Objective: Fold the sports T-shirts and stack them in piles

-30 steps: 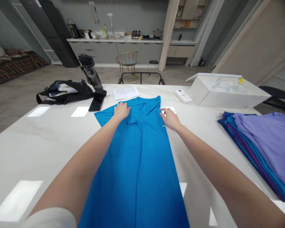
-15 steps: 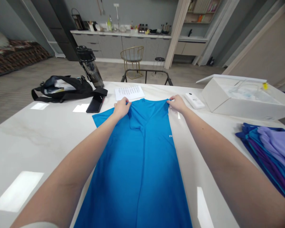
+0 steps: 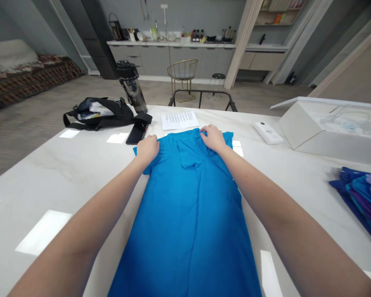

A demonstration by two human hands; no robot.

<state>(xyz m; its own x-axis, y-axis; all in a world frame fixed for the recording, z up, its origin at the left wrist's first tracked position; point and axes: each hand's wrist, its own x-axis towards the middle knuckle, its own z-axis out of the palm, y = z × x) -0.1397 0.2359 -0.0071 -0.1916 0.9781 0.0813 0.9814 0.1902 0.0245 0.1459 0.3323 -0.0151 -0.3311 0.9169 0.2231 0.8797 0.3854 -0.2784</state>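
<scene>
A blue short-sleeved V-neck top (image 3: 176,198) lies spread lengthwise on the white table, its neckline at the far end and its lower part running out of view toward me. My left hand (image 3: 148,148) is closed on the cloth at the left shoulder, by the sleeve. At the right side of the neckline, my right hand (image 3: 213,138) pinches the fabric between thumb and fingers. The right sleeve pokes out beyond that hand, and a flap of cloth is folded over near the V.
Beyond the top lies a printed sheet (image 3: 179,120). To the left are a phone (image 3: 137,132), a black bag (image 3: 102,115) and a dark bottle (image 3: 132,88). On the right are a white device (image 3: 268,133), an open white box (image 3: 343,142) and folded clothes (image 3: 360,198).
My right hand has moved inward from the right shoulder to the neckline, and the right sleeve now shows. My left hand has shifted outward along the left shoulder. The view has turned slightly left.
</scene>
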